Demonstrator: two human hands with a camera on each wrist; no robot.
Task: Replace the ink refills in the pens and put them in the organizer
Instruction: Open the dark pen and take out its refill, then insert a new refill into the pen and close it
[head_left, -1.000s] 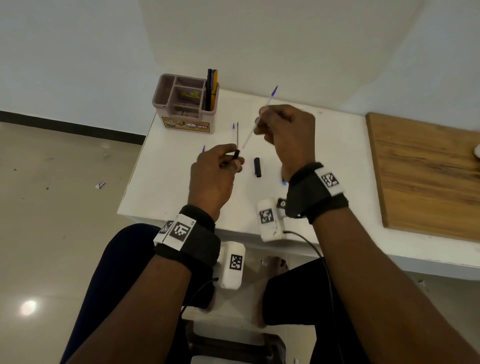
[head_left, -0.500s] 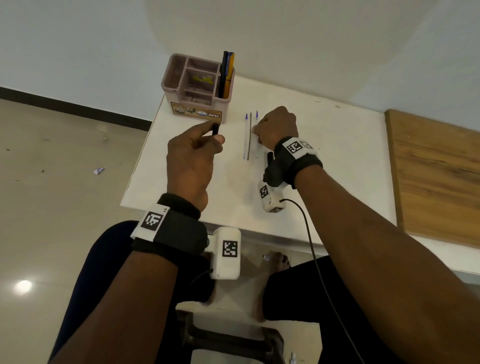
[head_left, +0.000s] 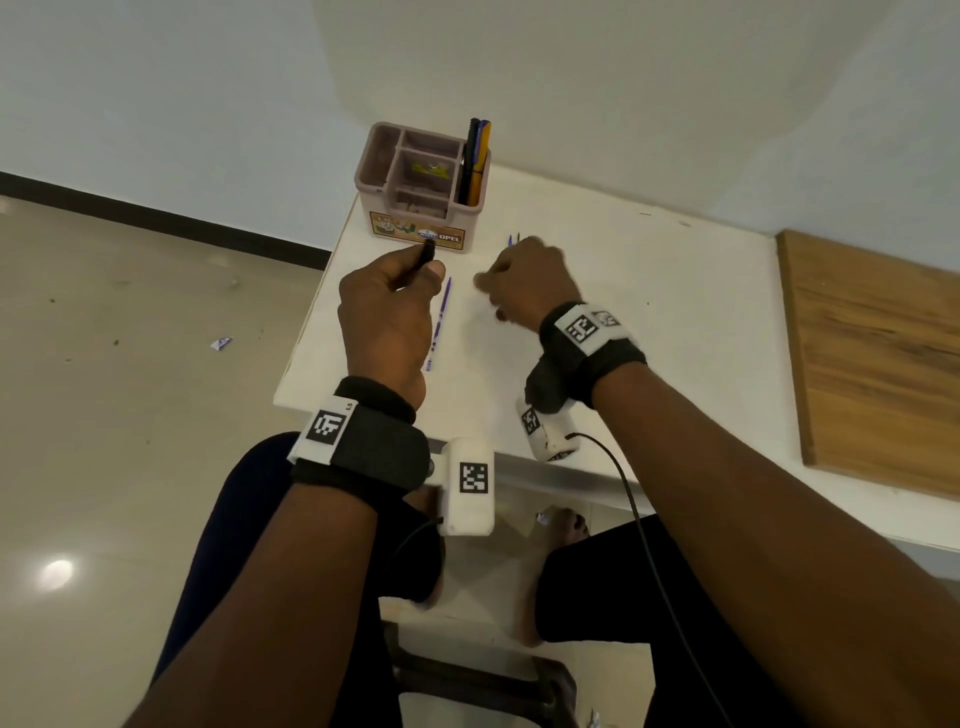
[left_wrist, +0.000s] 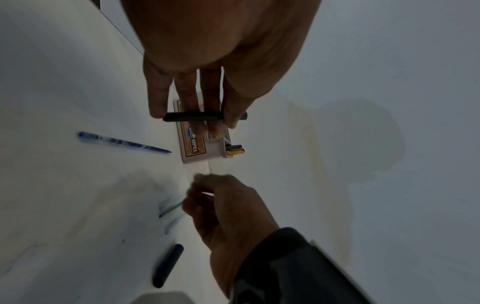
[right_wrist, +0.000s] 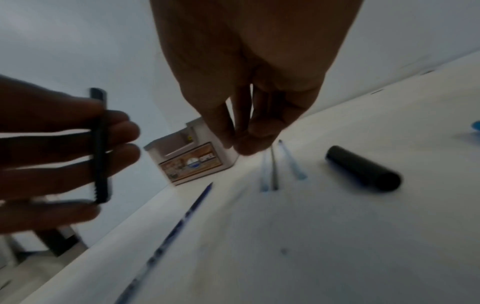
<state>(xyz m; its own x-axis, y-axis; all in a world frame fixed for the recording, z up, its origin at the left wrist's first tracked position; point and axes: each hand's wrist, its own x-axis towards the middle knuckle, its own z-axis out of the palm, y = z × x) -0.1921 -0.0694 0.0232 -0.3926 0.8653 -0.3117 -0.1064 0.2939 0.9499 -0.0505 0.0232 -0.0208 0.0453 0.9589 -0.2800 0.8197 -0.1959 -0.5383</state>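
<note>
My left hand (head_left: 389, 306) hovers over the white table's (head_left: 649, 291) left part and grips a black pen barrel (left_wrist: 192, 117) across its fingertips; the barrel's end (head_left: 427, 254) sticks out toward the organizer. Fingers bunched, my right hand (head_left: 524, 283) is low over a small row of thin refills (right_wrist: 272, 170) and appears to pinch the far end of the dark one. Only the refill tips (head_left: 511, 240) show past the knuckles in the head view. A brownish-pink organizer (head_left: 415, 208) stands at the far left corner with black and yellow pens (head_left: 475, 161) upright in it.
A separate blue refill (head_left: 439, 322) lies on the table between my hands. A black pen cap (right_wrist: 363, 167) lies right of the refill row, hidden under my wrist in the head view. A wooden board (head_left: 878, 353) covers the table's right side.
My right hand came down from mid-air, laid the pulled-out refill beside the others and now bunches its fingers over the row. My left hand lifted the barrel toward the organizer.
</note>
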